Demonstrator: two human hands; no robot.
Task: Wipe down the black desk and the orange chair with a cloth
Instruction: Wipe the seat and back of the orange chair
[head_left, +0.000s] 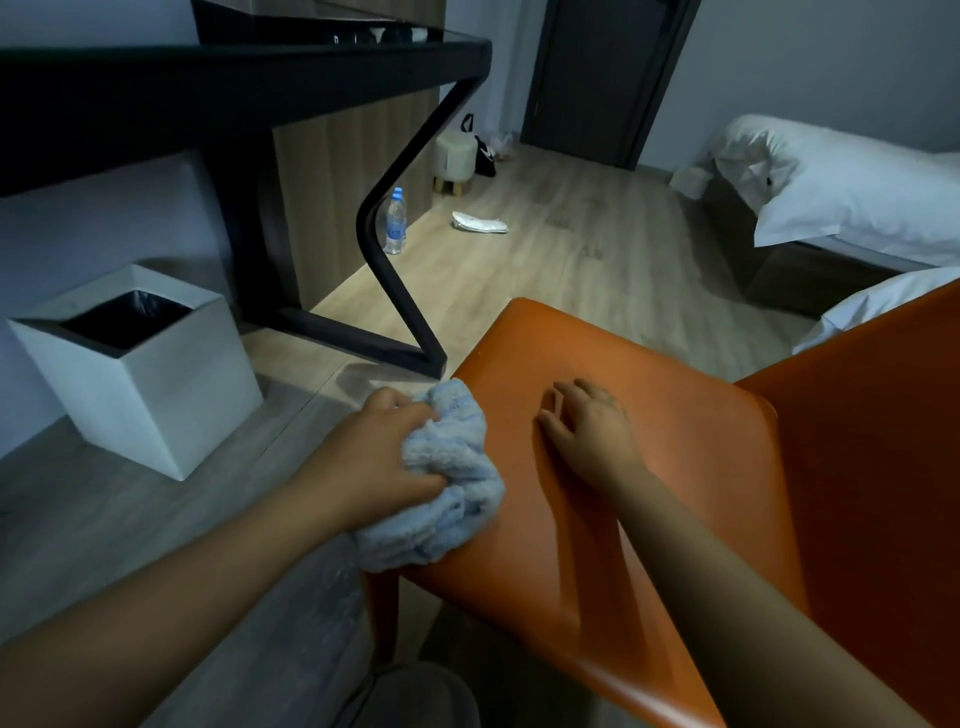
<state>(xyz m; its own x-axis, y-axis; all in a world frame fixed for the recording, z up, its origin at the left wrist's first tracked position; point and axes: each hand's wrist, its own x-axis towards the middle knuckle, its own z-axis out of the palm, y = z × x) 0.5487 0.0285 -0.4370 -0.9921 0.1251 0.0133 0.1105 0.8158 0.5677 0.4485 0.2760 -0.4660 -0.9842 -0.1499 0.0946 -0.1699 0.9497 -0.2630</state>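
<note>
At the far left a white bin (140, 374) with a dark liner stands on the floor (571, 234). Above it runs the black desk (234, 67), whose bent leg comes down close to the left corner of the chair seat; a bottle (396, 221) stands behind this leg. The top of the desk shows only from its edge, so I cannot tell if it is wiped. Next comes the left hand (379, 452): its fingers are curled around a bunched light blue cloth (457, 499) and press it on the left edge of the seat, with part of the cloth hanging over this edge. The orange chair (519, 353) is turned sideways to the person, so the seat stretches from the cloth to the right, up to the back, which rises at the right border of the view. The bare seat therefore lies to the right of the gripping fingers, and I judge that the next stroke must go this way, across the seat. The left hand is the nearer one, because it holds the cloth. The right hand (587, 431) rests in the middle of the seat with fingers spread and nearly straight, holding nothing; it seems to steady the chair, but it lies in the path of the stroke. The seat looks smooth and slightly shiny, without visible stains. Beyond the chair, on the right, is a bed (857, 197) with white covers.
</note>
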